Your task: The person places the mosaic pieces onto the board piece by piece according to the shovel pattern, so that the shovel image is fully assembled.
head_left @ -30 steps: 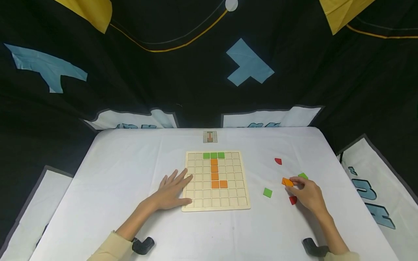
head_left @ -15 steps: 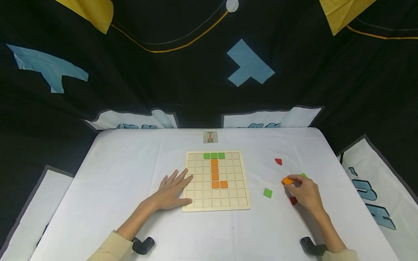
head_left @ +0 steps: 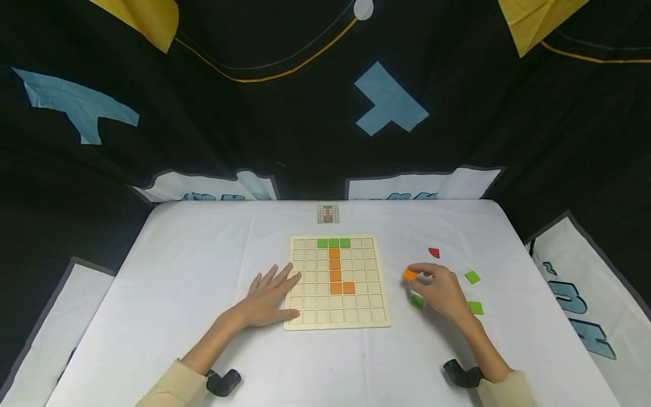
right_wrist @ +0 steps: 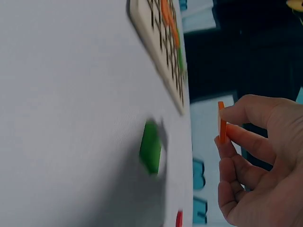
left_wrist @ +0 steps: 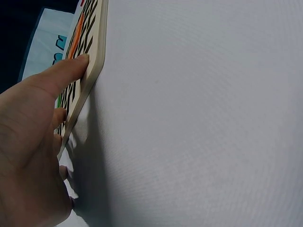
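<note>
My right hand (head_left: 438,287) pinches an orange square tile (head_left: 409,274) between thumb and fingers, raised over the table to the right of the wooden grid board (head_left: 310,319). In the right wrist view the orange tile (right_wrist: 222,123) stands edge-on in the pinch. My left hand (head_left: 265,299) lies spread at the board's left edge, fingertips and thumb on it. The left wrist view shows the thumb (left_wrist: 71,71) on the board's rim. Green tiles (head_left: 333,243) form a short row at the board's top, with several orange tiles (head_left: 334,263) in a column below and one beside its foot.
A small pattern card (head_left: 328,214) lies behind the board. To the right are a red rounded piece (head_left: 434,252) and loose green tiles, one (head_left: 472,277) farther back, one (head_left: 475,308) by the right wrist and one (head_left: 417,301) under the right hand. Dark curtains hang behind.
My right hand has lifted the orange tile from the loose pieces and carried it left toward the board, uncovering green tiles. The left hand has stayed on the board's edge.
</note>
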`<state>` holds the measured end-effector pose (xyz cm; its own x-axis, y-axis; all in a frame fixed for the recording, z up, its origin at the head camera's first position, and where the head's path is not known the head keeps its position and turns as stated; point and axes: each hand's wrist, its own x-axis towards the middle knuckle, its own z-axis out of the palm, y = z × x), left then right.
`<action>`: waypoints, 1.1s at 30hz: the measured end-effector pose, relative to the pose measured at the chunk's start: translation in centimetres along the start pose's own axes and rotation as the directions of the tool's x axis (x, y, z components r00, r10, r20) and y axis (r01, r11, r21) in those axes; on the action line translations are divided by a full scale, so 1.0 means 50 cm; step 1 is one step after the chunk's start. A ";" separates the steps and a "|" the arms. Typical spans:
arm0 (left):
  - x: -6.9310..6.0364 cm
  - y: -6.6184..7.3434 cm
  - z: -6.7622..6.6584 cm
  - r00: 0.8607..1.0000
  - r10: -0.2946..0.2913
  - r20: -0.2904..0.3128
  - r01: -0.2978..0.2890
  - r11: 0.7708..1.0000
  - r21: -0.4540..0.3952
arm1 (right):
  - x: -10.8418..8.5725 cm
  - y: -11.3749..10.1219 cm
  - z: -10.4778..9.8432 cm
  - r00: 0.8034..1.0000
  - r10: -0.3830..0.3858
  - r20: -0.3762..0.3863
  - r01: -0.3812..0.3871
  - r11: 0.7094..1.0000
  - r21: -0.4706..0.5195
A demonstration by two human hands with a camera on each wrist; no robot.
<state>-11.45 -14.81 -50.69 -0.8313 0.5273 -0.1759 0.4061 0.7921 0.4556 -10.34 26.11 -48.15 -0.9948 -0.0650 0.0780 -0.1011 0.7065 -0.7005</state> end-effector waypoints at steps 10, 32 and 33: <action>0.001 0.003 -0.001 1.000 0.000 0.000 0.000 1.000 -0.003 | 0.030 -0.074 0.074 0.991 -0.120 0.068 0.115 0.991 0.062; 0.000 0.000 -0.001 1.000 -0.001 0.004 0.001 1.000 -0.013 | 0.061 -0.146 0.211 0.923 -0.284 0.259 0.268 0.958 0.098; 0.000 0.000 -0.002 1.000 -0.002 0.004 0.002 1.000 -0.014 | 0.062 -0.148 0.215 0.920 -0.291 0.262 0.277 0.957 0.090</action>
<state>-11.49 -14.84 -50.63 -0.8307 0.5268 -0.1801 0.3988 0.7888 0.4678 -12.78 13.10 -50.36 -0.8883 -0.4504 0.0897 -0.3732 0.5941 -0.7126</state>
